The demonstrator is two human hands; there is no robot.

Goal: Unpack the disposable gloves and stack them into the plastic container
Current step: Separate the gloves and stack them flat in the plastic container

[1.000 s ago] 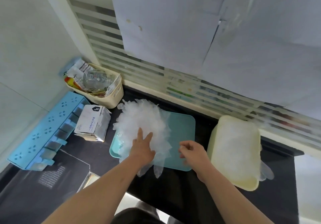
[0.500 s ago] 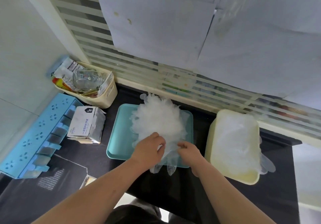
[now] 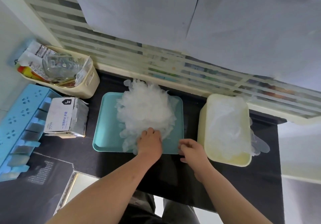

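Observation:
A heap of clear disposable gloves (image 3: pixel 145 109) lies on a teal tray (image 3: pixel 104 128). My left hand (image 3: pixel 150 141) is at the heap's near edge, fingers curled into the gloves and gripping them. My right hand (image 3: pixel 192 150) sits at the tray's front right corner with fingers curled. No glove shows in it, and whether it holds the rim is unclear. To the right stands the cream plastic container (image 3: pixel 202 128), holding a layer of gloves. One glove (image 3: pixel 259 144) hangs over its right wall.
A torn glove box (image 3: pixel 60 117) stands left of the tray. Behind it is a cream basket (image 3: pixel 90 83) of wrappers, and a blue rack (image 3: pixel 19 123) lies along the left wall. The black counter's front edge runs just below my hands.
The glove heap has shifted right, from overhanging the tray's left edge to its middle. My left hand went from flat to curled. My right hand drew back to the tray's right corner.

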